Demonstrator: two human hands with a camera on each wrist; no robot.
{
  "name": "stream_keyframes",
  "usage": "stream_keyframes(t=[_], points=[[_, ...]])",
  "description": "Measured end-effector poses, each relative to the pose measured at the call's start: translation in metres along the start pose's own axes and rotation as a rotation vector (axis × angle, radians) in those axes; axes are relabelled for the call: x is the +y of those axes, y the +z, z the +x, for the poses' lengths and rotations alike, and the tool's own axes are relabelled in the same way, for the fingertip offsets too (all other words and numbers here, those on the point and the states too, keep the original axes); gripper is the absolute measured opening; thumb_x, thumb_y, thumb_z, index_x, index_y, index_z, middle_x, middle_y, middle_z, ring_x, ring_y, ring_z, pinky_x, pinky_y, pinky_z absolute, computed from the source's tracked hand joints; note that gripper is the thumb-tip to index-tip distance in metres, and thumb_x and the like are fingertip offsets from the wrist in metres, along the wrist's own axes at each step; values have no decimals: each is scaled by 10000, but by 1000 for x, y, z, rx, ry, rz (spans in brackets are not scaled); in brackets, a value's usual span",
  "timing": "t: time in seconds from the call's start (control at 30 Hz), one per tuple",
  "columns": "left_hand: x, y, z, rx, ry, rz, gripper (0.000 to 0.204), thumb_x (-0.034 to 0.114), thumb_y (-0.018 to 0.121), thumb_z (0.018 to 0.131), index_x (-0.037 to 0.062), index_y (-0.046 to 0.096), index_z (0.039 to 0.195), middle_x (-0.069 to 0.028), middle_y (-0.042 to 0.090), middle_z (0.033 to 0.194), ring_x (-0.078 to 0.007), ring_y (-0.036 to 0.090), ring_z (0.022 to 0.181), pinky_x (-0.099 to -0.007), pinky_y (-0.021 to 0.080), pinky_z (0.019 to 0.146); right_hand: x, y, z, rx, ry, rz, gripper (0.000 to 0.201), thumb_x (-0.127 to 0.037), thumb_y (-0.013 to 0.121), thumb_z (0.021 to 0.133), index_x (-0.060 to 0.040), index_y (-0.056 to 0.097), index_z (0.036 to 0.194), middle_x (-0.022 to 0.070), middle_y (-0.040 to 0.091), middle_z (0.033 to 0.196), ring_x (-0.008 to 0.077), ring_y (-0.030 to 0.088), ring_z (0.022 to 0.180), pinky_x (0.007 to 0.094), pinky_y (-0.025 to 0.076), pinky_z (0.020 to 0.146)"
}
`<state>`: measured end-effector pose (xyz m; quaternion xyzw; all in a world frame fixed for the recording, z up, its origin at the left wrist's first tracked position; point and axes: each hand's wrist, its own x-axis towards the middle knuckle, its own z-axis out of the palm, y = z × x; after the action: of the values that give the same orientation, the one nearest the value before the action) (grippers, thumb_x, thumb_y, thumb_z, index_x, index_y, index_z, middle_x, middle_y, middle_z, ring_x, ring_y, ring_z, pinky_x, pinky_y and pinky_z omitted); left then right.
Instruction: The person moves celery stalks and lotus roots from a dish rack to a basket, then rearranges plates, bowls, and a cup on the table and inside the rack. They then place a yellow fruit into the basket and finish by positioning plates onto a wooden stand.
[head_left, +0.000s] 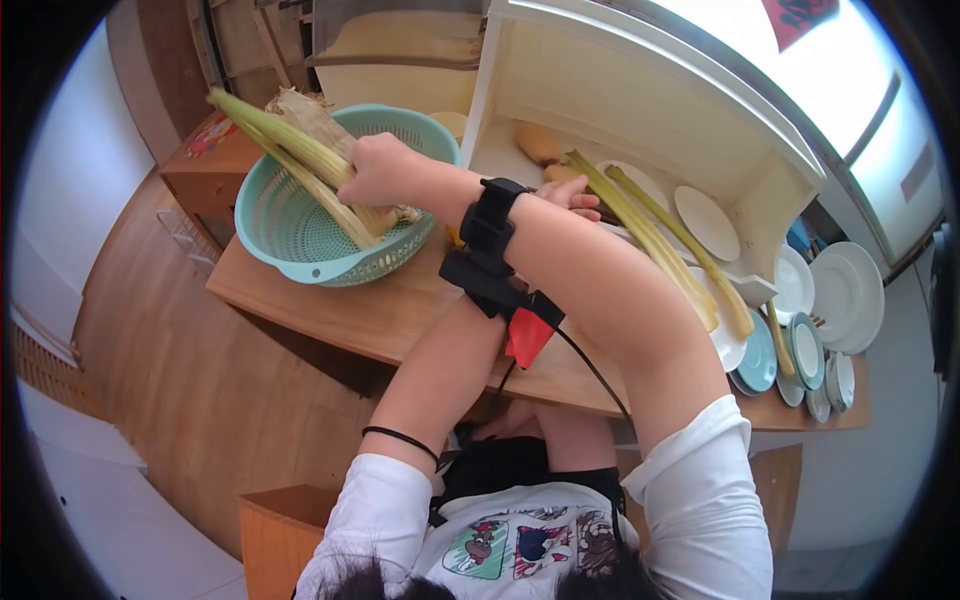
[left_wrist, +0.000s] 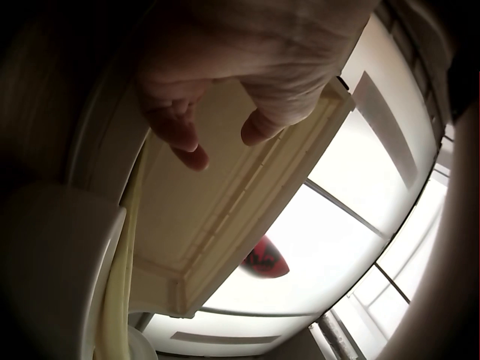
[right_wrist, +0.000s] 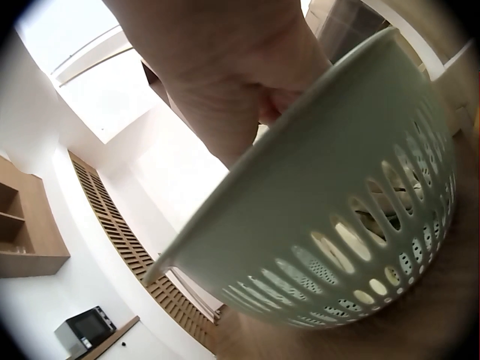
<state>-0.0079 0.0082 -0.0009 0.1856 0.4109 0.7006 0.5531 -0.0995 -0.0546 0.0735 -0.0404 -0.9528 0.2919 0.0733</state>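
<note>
The arms are crossed, the right one over the left. My right hand [head_left: 385, 172] grips celery stalks [head_left: 290, 145] that lean into a mint green colander [head_left: 275, 262]. A pale, papery bundle [head_left: 312, 118] lies beside them. In the right wrist view the right hand [right_wrist: 247, 82] is behind the colander's rim [right_wrist: 300, 112], its fingers mostly hidden. My left hand [head_left: 572, 196] is partly covered by the right forearm, close to more celery stalks [head_left: 650, 235] on the right. The left wrist view shows that hand [left_wrist: 225, 90] with thumb and fingers apart and nothing between them.
A cream open-fronted cabinet [head_left: 640, 95] stands on the wooden table [head_left: 290, 305]. Inside are a brown potato-like thing [head_left: 538, 143] and a white plate [head_left: 706, 222]. White and blue plates [head_left: 757, 355] stand at the table's right end. A cable [head_left: 595, 370] hangs from the wrist camera.
</note>
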Motion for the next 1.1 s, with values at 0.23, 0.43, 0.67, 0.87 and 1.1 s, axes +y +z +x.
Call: stream_keyframes(t=[0.23,0.43,0.67,0.87,1.1], points=[[-1,-2,5,-20,-68,-7,355,341,564,808,45,485,987,-52,568,849,-126,521,682,-240,428,539,1,6,-11,-203,59,-162,409,-236,627,686,128,565,865,203,605,728,224,625,540,321,511,450],[-9,-15,26,-35,-107,53,306,366,568,801,64,560,850,-55,591,796,-143,547,648,-253,447,551,11,-4,-15,-88,-87,-377,416,-302,606,744,73,541,912,211,603,836,305,615,677,363,513,628],[-17,-11,12,-194,202,-98,349,328,495,850,65,447,1074,-71,583,928,-143,576,756,-243,459,541,3,-97,-117,372,-219,-256,307,-249,602,747,-10,555,935,149,616,749,300,610,697,357,489,639],[-8,-9,6,-144,77,-43,331,310,544,826,52,461,1015,-82,579,870,-153,567,718,-234,440,541,88,-157,-221,390,175,-542,274,-174,621,716,-15,560,930,143,603,739,267,596,700,334,474,645],[-8,-10,7,-137,79,0,288,321,536,834,71,490,969,-65,588,879,-134,561,735,-230,435,569,187,-163,-317,-64,950,-645,382,-234,664,632,-25,576,939,184,559,986,296,533,926,358,430,783]])
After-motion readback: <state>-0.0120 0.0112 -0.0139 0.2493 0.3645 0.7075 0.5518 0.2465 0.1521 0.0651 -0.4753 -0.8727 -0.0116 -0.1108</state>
